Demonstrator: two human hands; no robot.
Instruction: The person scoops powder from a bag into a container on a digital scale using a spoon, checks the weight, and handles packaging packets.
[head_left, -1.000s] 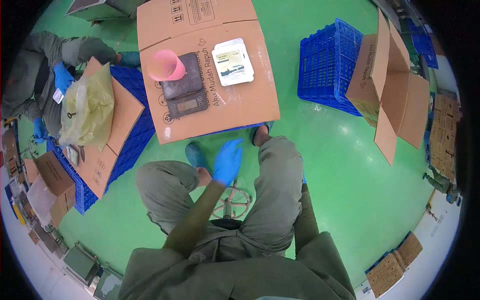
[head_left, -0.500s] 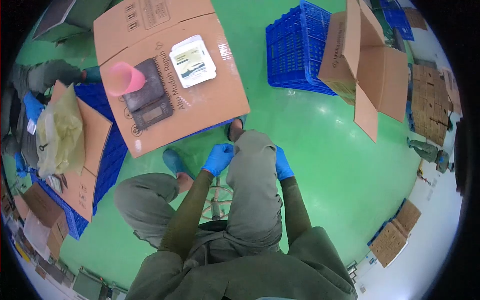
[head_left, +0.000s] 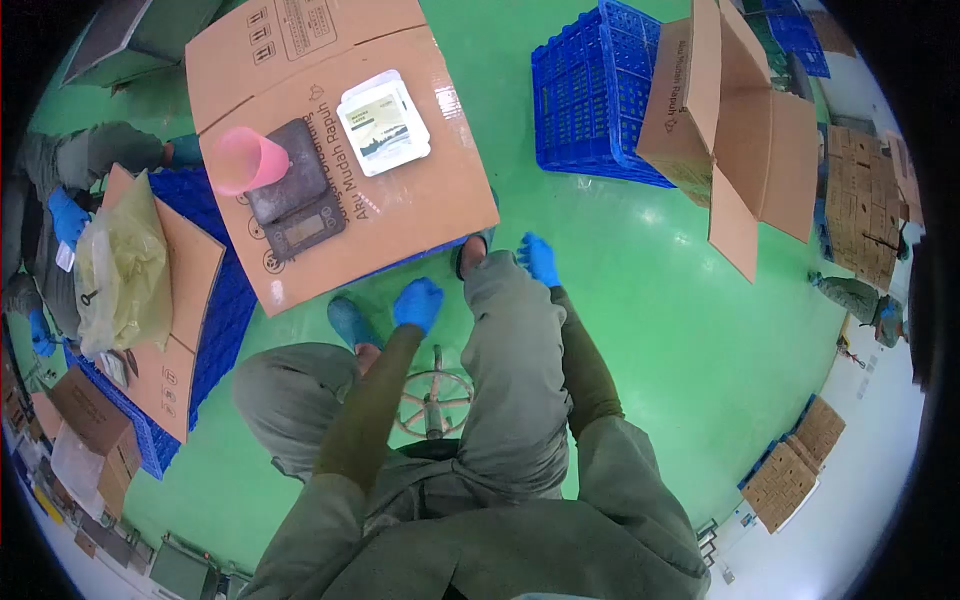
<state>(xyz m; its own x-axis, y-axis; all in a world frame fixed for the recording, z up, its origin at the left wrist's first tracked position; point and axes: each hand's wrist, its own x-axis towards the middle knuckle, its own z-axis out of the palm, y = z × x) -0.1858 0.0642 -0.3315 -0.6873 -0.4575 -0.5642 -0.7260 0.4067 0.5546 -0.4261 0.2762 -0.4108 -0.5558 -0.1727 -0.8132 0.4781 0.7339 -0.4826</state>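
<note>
From where I stand, the person sits with both gloved hands held out low, short of the cardboard top [head_left: 430, 210] in front of them. The left hand [head_left: 418, 304] is balled into a loose fist, its back turned up; nothing shows in it, though I cannot see into the palm. It hangs between the knees, near the front edge of the cardboard top. The right hand [head_left: 539, 260] is at the outer side of the right knee [head_left: 500, 285], its fingers slightly bent and spread, gripping nothing I can make out; whether it touches the trouser leg I cannot tell. On the cardboard top, a dark scale [head_left: 297, 190] lies toward the left, its display end facing the person. A pink cup [head_left: 248, 162] overlaps the scale's left side, and to the right, just beside it, sits a white labelled pack [head_left: 385, 125]. A round stool base [head_left: 433, 410] shows on the green floor [head_left: 680, 370] between the legs. Off to the right, a blue crate [head_left: 590, 100] stands against an open carton [head_left: 740, 130]. Over on the left, a co-worker's gloved hand [head_left: 68, 217] is at a yellowish plastic bag [head_left: 135, 275] lying on another cardboard sheet [head_left: 195, 270].
</note>
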